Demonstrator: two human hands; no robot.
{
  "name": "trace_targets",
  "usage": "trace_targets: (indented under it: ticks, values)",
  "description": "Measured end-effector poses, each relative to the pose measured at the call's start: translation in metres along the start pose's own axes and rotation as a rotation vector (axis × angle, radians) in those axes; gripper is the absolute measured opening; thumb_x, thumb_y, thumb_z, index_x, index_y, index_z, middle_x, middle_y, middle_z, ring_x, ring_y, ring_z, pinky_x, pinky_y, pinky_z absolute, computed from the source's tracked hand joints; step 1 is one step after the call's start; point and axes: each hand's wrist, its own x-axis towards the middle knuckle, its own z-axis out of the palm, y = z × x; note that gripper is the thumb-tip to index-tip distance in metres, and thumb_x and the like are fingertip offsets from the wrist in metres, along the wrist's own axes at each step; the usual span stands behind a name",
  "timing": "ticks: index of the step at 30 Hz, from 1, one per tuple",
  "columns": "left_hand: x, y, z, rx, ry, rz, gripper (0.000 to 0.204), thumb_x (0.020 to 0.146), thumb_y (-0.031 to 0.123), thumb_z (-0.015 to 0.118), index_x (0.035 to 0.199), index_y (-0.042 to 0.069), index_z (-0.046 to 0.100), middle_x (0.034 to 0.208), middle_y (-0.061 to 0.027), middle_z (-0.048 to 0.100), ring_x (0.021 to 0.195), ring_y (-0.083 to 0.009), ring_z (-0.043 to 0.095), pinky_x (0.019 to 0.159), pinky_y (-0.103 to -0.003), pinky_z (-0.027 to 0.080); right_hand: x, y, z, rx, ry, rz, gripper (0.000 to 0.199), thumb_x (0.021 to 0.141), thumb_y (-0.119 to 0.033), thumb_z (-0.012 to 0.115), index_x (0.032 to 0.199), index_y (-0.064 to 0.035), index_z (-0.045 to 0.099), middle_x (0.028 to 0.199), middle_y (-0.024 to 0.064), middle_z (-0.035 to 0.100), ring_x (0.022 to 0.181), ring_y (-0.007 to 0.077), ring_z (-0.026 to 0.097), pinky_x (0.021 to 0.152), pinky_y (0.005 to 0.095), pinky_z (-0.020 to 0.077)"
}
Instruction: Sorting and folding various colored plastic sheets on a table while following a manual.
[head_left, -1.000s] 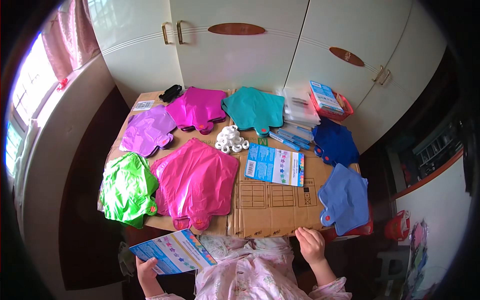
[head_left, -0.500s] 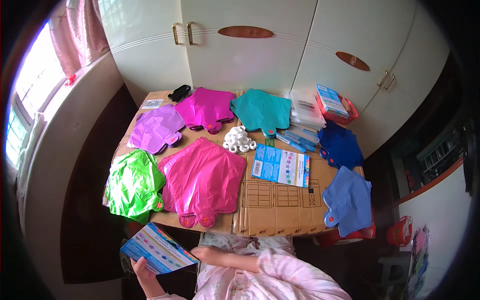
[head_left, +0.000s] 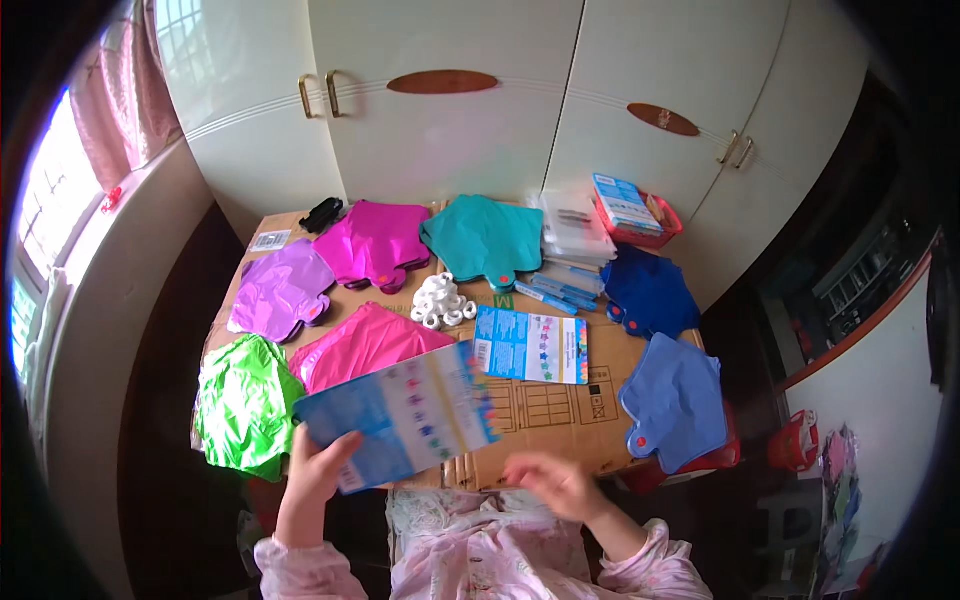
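My left hand grips the lower left corner of a blue and white printed card, thumb on its face. The card is tilted over the front of the cardboard-topped table and hides much of a pink foil star. My right hand is apart from the card, by the table's front edge, its fingers stretched out and holding nothing. A second printed card lies flat beyond the held one. Left of my left hand is a crumpled bright green foil piece.
Flat foil pieces lie around the table: lilac, magenta, teal, dark blue and light blue. White rings are heaped mid-table. Clear plastic sleeves and a red basket stand at the back right.
My left hand has lifted the card up and to the right, over the table. My right hand has left the card's edge and moved right. The whole view has shifted slightly.
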Motion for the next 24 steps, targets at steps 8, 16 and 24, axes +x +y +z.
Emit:
trace_targets:
  ticks: [8,16,24]
  values:
    - [0.038,-0.032,0.093,0.184,-0.603,0.079,0.017,0.087,0.004,0.058,0.103,0.001,0.060,0.085,0.0024,0.061,0.076,-0.0063,0.053,0.068,-0.023,0.045,0.010,-0.018,-0.055,0.117,0.518,-0.182,0.042,0.088,-0.004,0.054,0.127,0.0002,0.041,0.113,0.0092,0.057,0.096,0.0119,0.054,0.084,0.0242,0.0421]
    - [0.032,-0.095,0.110,0.239,-0.521,0.018,0.011,0.084,0.005,0.062,0.094,0.000,0.063,0.081,0.0017,0.060,0.074,-0.0057,0.052,0.067,-0.022,0.043,0.009,0.045,-0.068,-0.017,0.344,-0.012,0.012,0.083,-0.004,0.062,0.095,-0.0036,0.063,0.076,-0.0034,0.060,0.068,0.0051,0.052,0.063,0.0220,0.0441]
    - [0.028,-0.072,0.111,0.259,-0.329,0.136,0.047,0.077,0.006,0.070,0.117,-0.001,0.048,0.102,-0.0069,0.054,0.088,-0.0134,0.055,0.077,-0.026,0.046,0.001,0.031,-0.056,0.028,0.277,-0.100,0.016,0.088,-0.009,0.060,0.101,0.0002,0.064,0.090,0.0018,0.066,0.083,0.0077,0.058,0.072,0.0249,0.0475]
